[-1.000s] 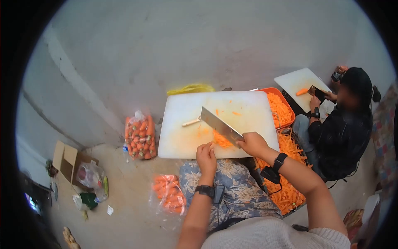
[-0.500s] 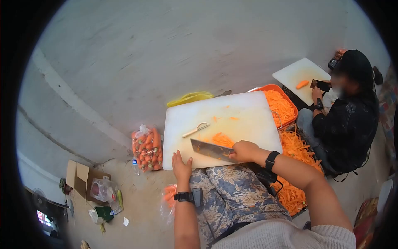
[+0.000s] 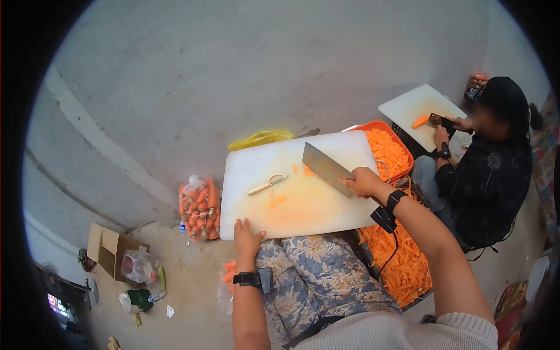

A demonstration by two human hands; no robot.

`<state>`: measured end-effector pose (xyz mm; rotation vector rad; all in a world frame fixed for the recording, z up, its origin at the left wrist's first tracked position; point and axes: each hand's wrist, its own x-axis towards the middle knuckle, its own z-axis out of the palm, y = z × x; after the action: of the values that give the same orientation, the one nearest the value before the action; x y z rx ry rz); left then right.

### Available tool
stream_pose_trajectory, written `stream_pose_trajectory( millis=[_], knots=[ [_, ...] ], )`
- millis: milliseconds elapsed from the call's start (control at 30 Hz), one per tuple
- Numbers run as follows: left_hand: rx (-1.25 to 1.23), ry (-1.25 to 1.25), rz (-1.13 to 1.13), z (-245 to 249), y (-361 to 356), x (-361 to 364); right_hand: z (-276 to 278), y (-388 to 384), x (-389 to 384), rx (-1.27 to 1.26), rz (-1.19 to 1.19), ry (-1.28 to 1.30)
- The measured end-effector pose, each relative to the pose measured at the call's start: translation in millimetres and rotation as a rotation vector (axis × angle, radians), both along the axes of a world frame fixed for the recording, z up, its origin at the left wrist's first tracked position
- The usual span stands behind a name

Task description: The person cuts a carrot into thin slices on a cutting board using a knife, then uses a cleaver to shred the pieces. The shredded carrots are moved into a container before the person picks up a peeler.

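My right hand grips the handle of a cleaver, its broad blade slanting over the right half of a white cutting board. A few carrot shreds show beside the blade. My left hand lies at the board's near left edge, fingers spread, holding nothing. Between the hands, toward the left of the board, rests a peeler with a pale handle. Small orange scraps lie just below it. The board sits above my lap.
Shredded carrot fills an orange tub and a heap right of my legs. A bag of whole carrots stands left of the board. At right, a person holds a knife at a carrot on another board. A cardboard box lies left.
The cleaver has moved up and right across the board, and the shred pile beside its blade has left the middle. The other person's knife has come down to their carrot.
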<state>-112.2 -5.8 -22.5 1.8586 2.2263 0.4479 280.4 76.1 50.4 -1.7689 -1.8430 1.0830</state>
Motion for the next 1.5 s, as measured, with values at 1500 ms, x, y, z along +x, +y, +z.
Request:
stream_pose_trajectory(
  millis=[1500],
  knots=[
    [0.044, 0.041, 0.073, -0.6, -6.5, 2.5, -13.2, 60.9, 57.8, -0.101, 0.170, -0.057]
  ],
)
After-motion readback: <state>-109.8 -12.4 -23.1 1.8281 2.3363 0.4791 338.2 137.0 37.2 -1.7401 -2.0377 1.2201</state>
